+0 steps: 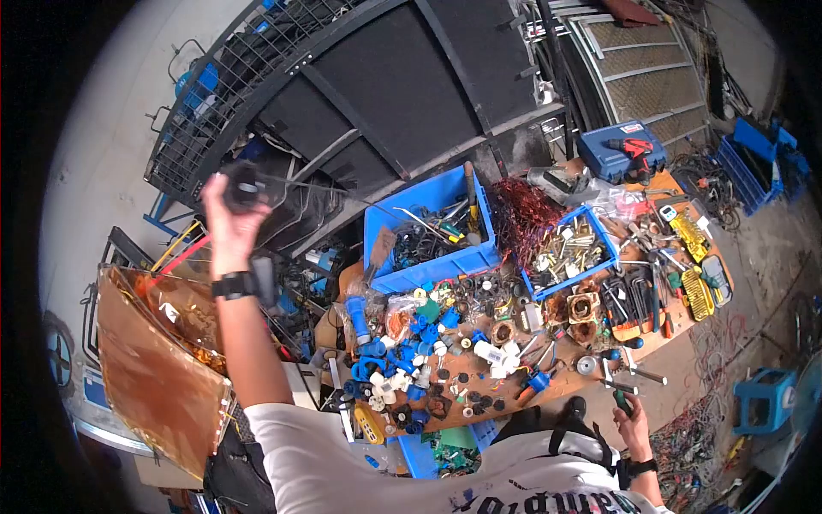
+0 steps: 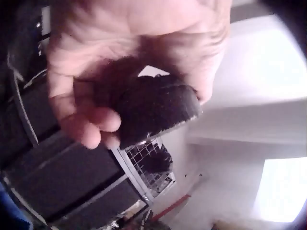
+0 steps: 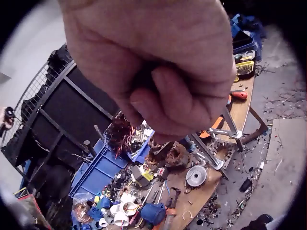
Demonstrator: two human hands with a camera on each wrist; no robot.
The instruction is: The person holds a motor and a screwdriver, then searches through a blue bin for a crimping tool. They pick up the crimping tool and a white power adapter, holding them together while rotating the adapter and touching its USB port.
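Note:
High on the left in the head view, my left hand [image 1: 229, 218] holds up a black chunky object [image 1: 246, 187]. The left wrist view shows the thumb and fingers [image 2: 88, 127] gripping this object [image 2: 160, 112], which has a flat face and a curved edge; I cannot tell its kind. Low at the right, beside the bench's front edge, my right hand [image 1: 634, 426] grips a dark green handle [image 1: 622, 401]. In the right wrist view its fingers [image 3: 168, 103] are curled tightly and hide most of that handle.
The wooden bench [image 1: 664, 347] bears blue and white plastic fittings [image 1: 385, 368], a large blue bin [image 1: 428, 272], a smaller blue tray [image 1: 615, 244] of metal parts and hex keys [image 1: 638, 295]. Metal bars [image 1: 638, 374] jut past its front edge. A brown panel [image 1: 158, 368] stands at left.

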